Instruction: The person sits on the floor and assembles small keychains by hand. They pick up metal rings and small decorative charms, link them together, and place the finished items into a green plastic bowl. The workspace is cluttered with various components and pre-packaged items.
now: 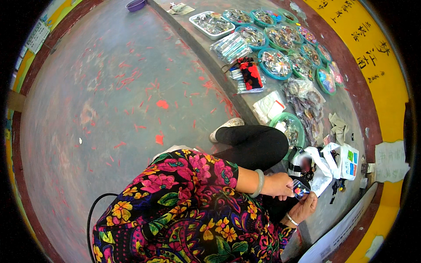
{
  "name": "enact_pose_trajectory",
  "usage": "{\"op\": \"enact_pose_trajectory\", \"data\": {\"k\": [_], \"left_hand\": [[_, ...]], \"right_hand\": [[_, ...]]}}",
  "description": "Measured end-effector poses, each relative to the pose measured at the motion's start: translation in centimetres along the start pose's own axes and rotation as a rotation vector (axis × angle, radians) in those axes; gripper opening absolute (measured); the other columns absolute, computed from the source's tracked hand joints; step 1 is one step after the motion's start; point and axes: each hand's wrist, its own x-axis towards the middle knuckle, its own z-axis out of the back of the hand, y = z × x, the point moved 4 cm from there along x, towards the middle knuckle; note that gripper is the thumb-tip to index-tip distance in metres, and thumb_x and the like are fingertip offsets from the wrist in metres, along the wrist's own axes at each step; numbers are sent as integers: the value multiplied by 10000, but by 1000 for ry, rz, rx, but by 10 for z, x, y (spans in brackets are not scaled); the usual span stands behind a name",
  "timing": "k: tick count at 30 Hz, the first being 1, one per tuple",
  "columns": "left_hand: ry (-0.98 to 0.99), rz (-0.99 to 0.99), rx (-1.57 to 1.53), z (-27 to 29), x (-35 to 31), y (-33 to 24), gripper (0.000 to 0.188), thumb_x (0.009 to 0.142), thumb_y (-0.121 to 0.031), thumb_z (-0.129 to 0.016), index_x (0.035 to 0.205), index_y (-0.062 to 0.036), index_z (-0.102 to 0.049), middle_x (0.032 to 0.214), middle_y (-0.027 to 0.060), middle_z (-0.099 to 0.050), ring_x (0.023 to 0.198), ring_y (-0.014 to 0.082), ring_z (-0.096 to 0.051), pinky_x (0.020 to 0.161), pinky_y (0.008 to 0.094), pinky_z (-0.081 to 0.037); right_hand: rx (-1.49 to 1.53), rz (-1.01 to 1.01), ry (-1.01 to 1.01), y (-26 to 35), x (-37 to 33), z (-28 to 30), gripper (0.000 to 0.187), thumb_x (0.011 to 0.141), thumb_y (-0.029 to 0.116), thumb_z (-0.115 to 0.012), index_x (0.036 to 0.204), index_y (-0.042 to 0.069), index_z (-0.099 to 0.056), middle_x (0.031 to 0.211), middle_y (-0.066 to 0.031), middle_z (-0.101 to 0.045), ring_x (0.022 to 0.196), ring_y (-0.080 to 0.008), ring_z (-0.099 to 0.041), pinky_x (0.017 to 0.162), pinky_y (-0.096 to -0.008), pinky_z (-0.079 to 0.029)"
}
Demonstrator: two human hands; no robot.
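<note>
A small clear plastic packet (pixel 301 189) with a dark, brightly coloured piece in it is stretched between my two hands. My left hand (pixel 277 186), with a pale green bangle at its wrist, pinches the packet's left edge. From the lower right my right hand (pixel 303 207), wearing a thin silver bracelet, grips the other edge. What the piece inside is stays too small to make out. Just beyond my hands lies a white bag (pixel 323 164) with dark items at its opening. A green basin (pixel 287 127) of small packets stands behind my bent knee.
On the raised ledge, several round basins (pixel 275 63) and a white tray (pixel 212 25) hold packaged goods. Plastic-wrapped bundles (pixel 231 47) and a red-and-black pouch (pixel 251 73) lie nearer. A purple basin (pixel 136 5) sits far left. Red scraps (pixel 162 104) litter the floor below the ledge.
</note>
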Motion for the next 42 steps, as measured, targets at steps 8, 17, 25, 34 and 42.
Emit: {"op": "enact_pose_trajectory", "data": {"k": [8,17,25,34,42], "left_hand": [[102,17,88,5,-10,-9,314,794,-292,-604,699,7,-604,595,89,-608,503,142,-584,439,251,-443],[237,72,-71,6,-12,-1,329,807,-313,-590,738,8,-608,640,98,-628,538,145,-607,421,220,-424],[143,126,-99,32,-16,-9,328,820,-290,-588,977,-2,-593,881,77,-638,767,121,-615,529,196,-454],[110,-7,-70,55,24,-13,379,806,-100,-604,1138,35,-482,1032,90,-567,902,124,-548,796,256,-448],[6,160,51,45,52,-49,158,812,-164,-603,887,-28,-631,766,-16,-594,693,68,-539,612,207,-430]], "right_hand": [[-123,66,27,7,-6,-8,183,871,172,-533,811,0,-544,589,39,-400,508,-36,-331,457,-176,-253],[-186,141,-2,12,-13,-7,139,848,105,-537,825,-28,-574,680,-3,-501,586,-46,-408,522,-174,-310],[2,-43,-10,0,9,-13,104,828,82,-551,774,-3,-578,579,39,-455,496,-25,-368,443,-170,-266],[-257,-92,424,8,32,-35,91,795,79,-598,764,-5,-617,576,39,-507,497,-17,-423,435,-174,-323],[-320,-6,603,3,82,-62,174,837,155,-565,808,-4,-631,594,35,-529,521,-22,-429,468,-184,-344]]}}
